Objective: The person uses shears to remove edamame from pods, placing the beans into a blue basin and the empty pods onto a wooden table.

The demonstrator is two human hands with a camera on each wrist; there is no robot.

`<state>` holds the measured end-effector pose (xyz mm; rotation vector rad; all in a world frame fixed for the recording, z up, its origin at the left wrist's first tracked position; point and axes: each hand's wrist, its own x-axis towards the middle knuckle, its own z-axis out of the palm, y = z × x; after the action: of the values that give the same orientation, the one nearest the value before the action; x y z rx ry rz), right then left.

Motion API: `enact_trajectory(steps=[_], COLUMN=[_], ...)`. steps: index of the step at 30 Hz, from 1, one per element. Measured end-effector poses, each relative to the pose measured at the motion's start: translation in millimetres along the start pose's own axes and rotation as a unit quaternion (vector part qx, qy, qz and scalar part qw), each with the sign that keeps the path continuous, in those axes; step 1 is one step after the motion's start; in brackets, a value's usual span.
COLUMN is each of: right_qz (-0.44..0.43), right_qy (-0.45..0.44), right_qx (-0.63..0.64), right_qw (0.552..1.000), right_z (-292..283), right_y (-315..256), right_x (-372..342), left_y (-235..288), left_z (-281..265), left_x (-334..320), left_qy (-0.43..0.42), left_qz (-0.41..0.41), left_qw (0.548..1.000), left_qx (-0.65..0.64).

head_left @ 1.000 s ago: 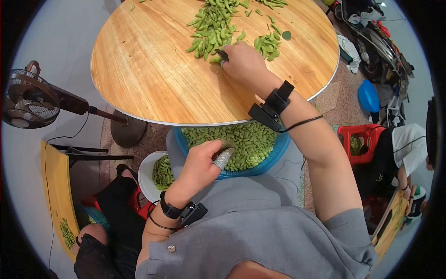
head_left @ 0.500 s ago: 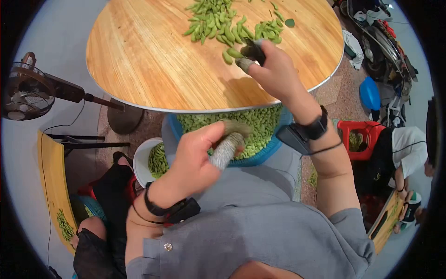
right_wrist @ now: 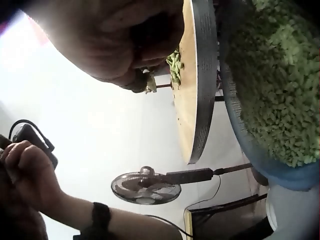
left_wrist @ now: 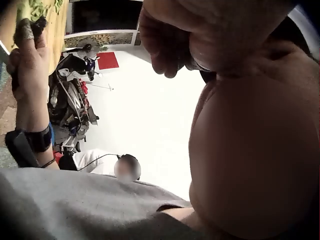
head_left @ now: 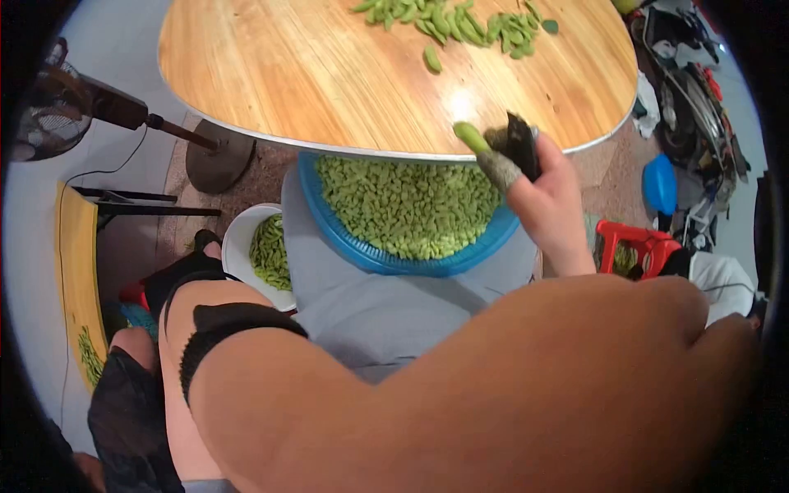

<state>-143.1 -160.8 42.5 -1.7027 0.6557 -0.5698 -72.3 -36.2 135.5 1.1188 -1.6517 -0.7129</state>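
Note:
My right hand (head_left: 551,193) pinches a green edamame pod (head_left: 470,135) at its wrapped thumb, with a dark covering on a forefinger. It hovers by the table's near edge, right of the blue basin (head_left: 370,261) filled with shelled beans (head_left: 411,197). My left hand (right_wrist: 30,165) is raised near my head, beside a black device (right_wrist: 32,137); its fingers look curled. The left hand looms large and blurred across the bottom of the head view. I cannot tell whether it holds anything. A pile of pods (head_left: 460,25) lies on the wooden table (head_left: 312,82), with one loose pod (head_left: 432,59) nearer.
A white bucket (head_left: 238,238) of pods or shells stands left of my lap. At left are a floor fan (head_left: 115,107) and a yellow bench (head_left: 74,287). To the right sit a red stool (head_left: 612,238), a blue object (head_left: 659,185) and another person in white (head_left: 723,279).
My right hand has drawn back from the pile toward the table edge with a pod. My left hand has left its place above the basin and risen toward my head.

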Motion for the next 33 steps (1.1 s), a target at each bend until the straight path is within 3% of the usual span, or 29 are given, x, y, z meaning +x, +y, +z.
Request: enact_trajectory(steps=[4,6,7,8,9,11,12,13,15,16,18,20,22,23,25,29,32,33], right_qz=[0.089,0.12,0.062,0.004,0.005,0.007,0.006,-0.024,-0.072,-0.074,-0.195,-0.173,-0.078,-0.077,0.025,0.028,0.063,0.128], right_qy=[0.034,0.043,0.046,0.05,0.062,0.053,0.06,0.05,0.024,0.026,0.013,-0.01,-0.065,-0.063,-0.14,-0.148,-0.174,-0.208], right_qx=[0.098,0.097,0.097,0.096,0.098,0.103,0.103,0.021,-0.118,-0.117,-0.201,-0.187,-0.101,-0.1,-0.002,0.019,0.089,0.159], right_qw=[0.991,0.987,0.992,0.994,0.993,0.993,0.993,0.998,0.99,0.99,0.96,0.967,0.99,0.99,0.99,0.988,0.979,0.957], right_z=[7,-4,-7,-7,-6,-1,2,7,17,20,24,23,22,22,19,20,20,17], right_y=[7,20,20,20,16,5,10,21,20,20,23,24,28,26,20,19,21,16], right_x=[-25,-22,-25,-31,-36,-43,-46,-47,-47,-46,-42,-44,-45,-45,-46,-46,-46,-45], left_y=[10,-6,-23,-42,-60,-96,-102,-104,-113,-117,-121,-118,-114,-115,-114,-115,-115,-117], left_z=[2,-34,-37,-38,-35,-37,-31,-23,-15,-13,-11,-13,-17,-19,-16,-16,-17,-18], left_x=[-7,-11,-17,-29,-39,-63,-65,-68,-74,-76,-79,-81,-82,-85,-86,-89,-92,-94], left_qy=[0.135,-0.007,0.021,0.023,0.072,0.023,0.018,0.036,0.046,0.045,0.113,0.14,0.189,0.192,0.195,0.164,0.161,0.161], left_qz=[0.082,0.067,0.004,-0.063,-0.126,-0.241,-0.238,-0.265,-0.29,-0.289,-0.312,-0.335,-0.356,-0.361,-0.362,-0.334,-0.335,-0.335], left_qw=[0.987,0.978,0.992,0.985,0.982,0.96,0.961,0.964,0.927,0.928,0.896,0.886,0.87,0.861,0.86,0.881,0.869,0.869], left_qx=[0.034,0.196,0.128,0.158,0.123,0.143,0.143,0.004,-0.235,-0.233,-0.296,-0.289,-0.283,-0.302,-0.301,-0.293,-0.325,-0.326])
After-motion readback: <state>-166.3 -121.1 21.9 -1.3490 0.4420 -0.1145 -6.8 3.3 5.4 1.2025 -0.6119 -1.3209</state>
